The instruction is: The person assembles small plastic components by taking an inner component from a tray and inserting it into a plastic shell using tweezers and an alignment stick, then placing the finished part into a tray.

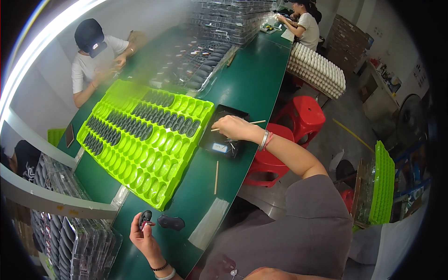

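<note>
fingers of the left hand [145, 235] are gripping a small dark oval part [145, 217] at the near end of the green table [252, 79], with another dark part [171, 222] lying just beside it. farther along, the right hand [234, 127] is pinching a thin wooden stick [258, 122] over a black tray [224, 133], while a second stick [216, 177] is lying on the table nearby. beyond and to the left, a bright green compartment tray [140, 163] is sitting partly filled with rows of dark parts.
</note>
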### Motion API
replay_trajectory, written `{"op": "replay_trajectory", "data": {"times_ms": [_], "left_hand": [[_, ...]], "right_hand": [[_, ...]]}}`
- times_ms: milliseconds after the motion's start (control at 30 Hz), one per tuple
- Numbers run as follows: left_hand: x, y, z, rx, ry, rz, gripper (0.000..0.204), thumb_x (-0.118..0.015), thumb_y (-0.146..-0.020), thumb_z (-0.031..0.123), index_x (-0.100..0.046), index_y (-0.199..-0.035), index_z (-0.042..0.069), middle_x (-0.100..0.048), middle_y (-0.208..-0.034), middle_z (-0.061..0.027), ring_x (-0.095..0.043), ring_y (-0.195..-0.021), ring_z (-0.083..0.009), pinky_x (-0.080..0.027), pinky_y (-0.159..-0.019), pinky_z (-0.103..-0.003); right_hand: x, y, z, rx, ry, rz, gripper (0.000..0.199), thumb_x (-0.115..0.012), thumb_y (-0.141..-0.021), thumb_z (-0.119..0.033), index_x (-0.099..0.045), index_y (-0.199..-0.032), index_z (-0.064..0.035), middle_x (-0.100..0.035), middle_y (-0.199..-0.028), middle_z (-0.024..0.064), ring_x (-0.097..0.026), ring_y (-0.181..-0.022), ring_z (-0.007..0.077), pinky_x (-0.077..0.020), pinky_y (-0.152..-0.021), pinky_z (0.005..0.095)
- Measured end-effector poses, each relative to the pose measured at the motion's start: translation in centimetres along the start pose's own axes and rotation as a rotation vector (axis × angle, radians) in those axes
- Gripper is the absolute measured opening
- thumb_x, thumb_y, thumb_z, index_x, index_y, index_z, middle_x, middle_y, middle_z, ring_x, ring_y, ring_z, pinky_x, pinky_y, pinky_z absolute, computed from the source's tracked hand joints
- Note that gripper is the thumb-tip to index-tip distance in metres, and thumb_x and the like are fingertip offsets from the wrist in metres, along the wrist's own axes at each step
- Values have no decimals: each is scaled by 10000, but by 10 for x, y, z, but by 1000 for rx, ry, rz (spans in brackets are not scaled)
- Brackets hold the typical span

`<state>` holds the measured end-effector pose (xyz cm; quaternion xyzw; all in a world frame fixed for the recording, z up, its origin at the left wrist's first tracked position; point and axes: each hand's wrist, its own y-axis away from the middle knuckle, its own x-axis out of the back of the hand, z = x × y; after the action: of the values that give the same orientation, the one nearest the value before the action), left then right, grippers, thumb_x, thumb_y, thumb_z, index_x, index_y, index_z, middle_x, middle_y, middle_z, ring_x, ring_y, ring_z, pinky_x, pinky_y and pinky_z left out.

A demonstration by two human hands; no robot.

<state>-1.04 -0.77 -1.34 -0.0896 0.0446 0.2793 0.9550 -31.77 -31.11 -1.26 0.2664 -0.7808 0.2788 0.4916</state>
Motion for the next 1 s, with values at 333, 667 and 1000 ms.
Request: {"op": "replay_trajectory", "data": {"times_ms": [333,667,1000], "left_hand": [[-5,3,4,-14,-38,-87,402,-614,-854,142,-494,-1184,-53,-568,-970,-70,-539,-775,-100,-476,-727,-251],[-3,0,0,-8,-8,-48,408,-615,-861,167,-487,-1182,-50,-558,-979,-71,-532,-770,-98,-466,-724,-242],[-7,-2,10,88,60,-81,463,-660,-827,134,-473,-1222,-19,-561,-1068,-66,-556,-965,-142,-461,-844,-272]], "right_hand": [[40,-1,-78,150,-171,366,171,-606,-779,-62,-657,-939,-28,-648,-834,140,-630,-760,284,-506,-687,359],[20,-34,-220,347,-869,126,121,-647,-778,-93,-650,-849,4,-652,-851,150,-633,-776,294,-493,-675,338],[-13,-31,-233,135,-1031,-262,86,-650,-795,-43,-670,-868,-3,-641,-698,15,-534,-573,4,-417,-510,156]]}}
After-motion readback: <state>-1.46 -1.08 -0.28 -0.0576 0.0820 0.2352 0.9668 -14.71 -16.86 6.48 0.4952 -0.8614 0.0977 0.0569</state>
